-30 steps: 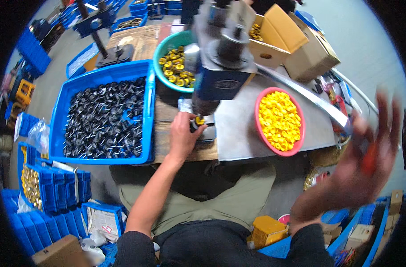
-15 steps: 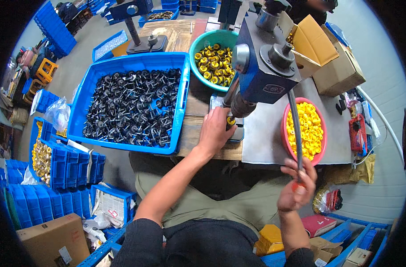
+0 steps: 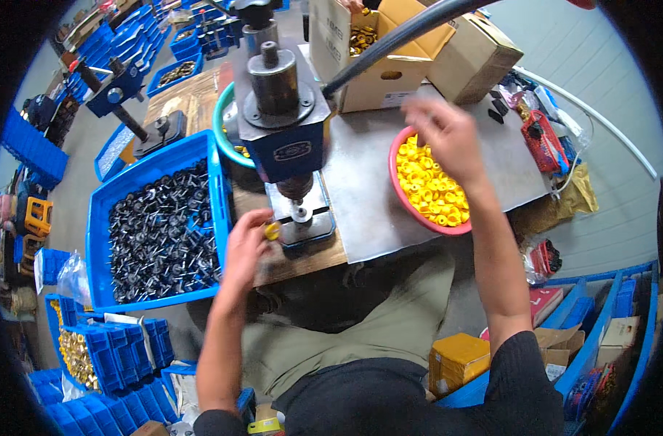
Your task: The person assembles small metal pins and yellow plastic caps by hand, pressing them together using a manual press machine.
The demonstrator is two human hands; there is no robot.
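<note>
My left hand [image 3: 246, 247] is just left of the press base [image 3: 308, 227], fingers closed on a small part with a yellow cap [image 3: 273, 231]. A round metal seat [image 3: 301, 213] on that base sits below the spindle of the blue hand press [image 3: 291, 156]. The press's long lever [image 3: 397, 40] slants up to the right, away from both hands. My right hand [image 3: 448, 138] hovers over the upper edge of a red bowl [image 3: 398, 190] of yellow plastic caps [image 3: 427, 185]. Motion smears its fingers, and whether it holds anything is unclear.
Left of the press stands a blue tray [image 3: 92, 240] of black parts with metal pins. A green bowl [image 3: 222, 120] is partly hidden behind the press. Open cardboard boxes [image 3: 389, 76] stand at the back; another person's hand [image 3: 351, 6] shows there. A second press [image 3: 161, 131] is farther left.
My right hand has left the lever and moved up to the red bowl. The lever has swung up. My left hand has drawn the yellow-capped part out from under the spindle. The view has turned.
</note>
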